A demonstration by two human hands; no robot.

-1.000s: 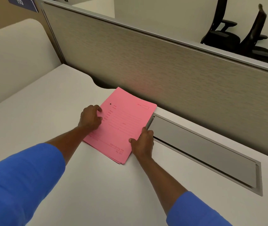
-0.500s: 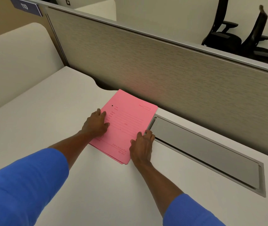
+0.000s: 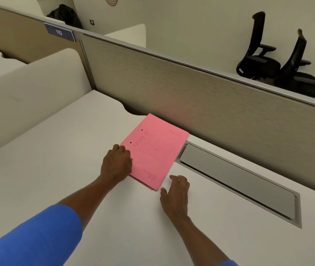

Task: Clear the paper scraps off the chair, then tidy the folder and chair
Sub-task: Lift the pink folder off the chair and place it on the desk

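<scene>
Only left hand (image 3: 116,164) touches folder's (image 3: 156,148) left edge.

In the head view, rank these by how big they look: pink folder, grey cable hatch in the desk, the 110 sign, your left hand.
1. grey cable hatch
2. pink folder; nearly matches the hatch, so that order is unsure
3. left hand
4. 110 sign; farther away, so it may only look smallest

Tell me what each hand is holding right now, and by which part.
Nothing is gripped. The left hand rests curled against the left edge of the pink folder lying on the desk. The right hand is open, clear of the folder.
</scene>
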